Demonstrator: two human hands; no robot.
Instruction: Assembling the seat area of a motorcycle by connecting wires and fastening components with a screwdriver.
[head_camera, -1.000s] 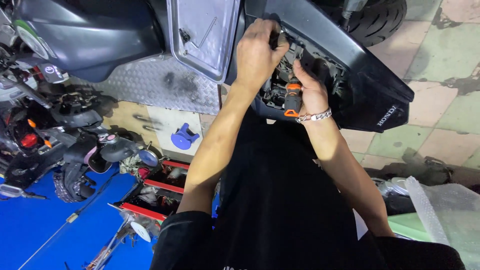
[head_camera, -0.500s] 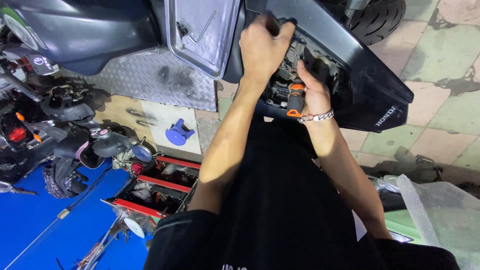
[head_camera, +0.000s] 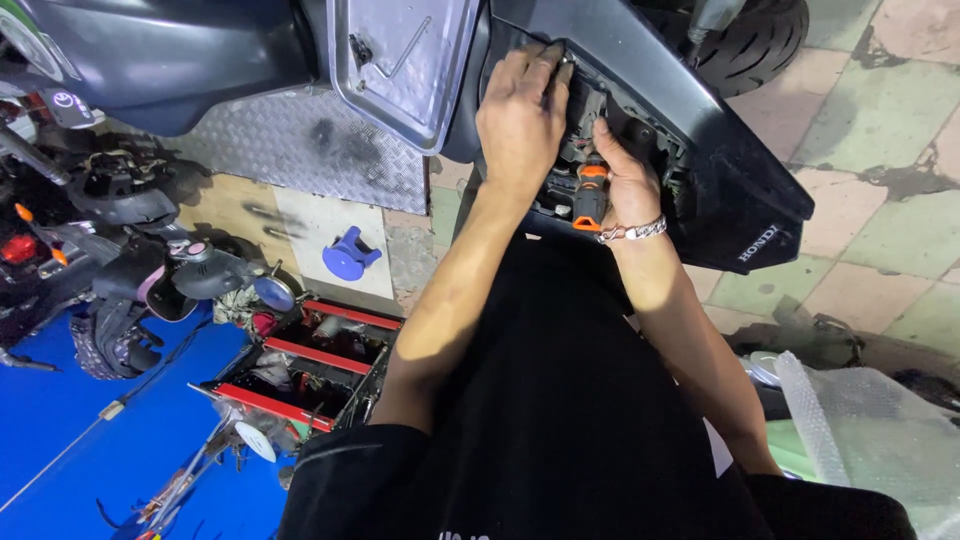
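A blue plastic cup-shaped part (head_camera: 349, 254) lies on the pale mat. A red tool tray (head_camera: 300, 368) sits near it, beside the blue sheet (head_camera: 90, 440). Bubble wrap (head_camera: 870, 440) lies at the right.

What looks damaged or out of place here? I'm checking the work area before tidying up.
The dark grey scooter body panel is opened, exposing wiring where the left hand and right hand, holding an orange-and-black screwdriver, work. The red tool tray is cluttered, and the floor tiles are stained and cracked.

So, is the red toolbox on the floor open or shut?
Open: the red toolbox has its trays spread apart, with tools visible inside.
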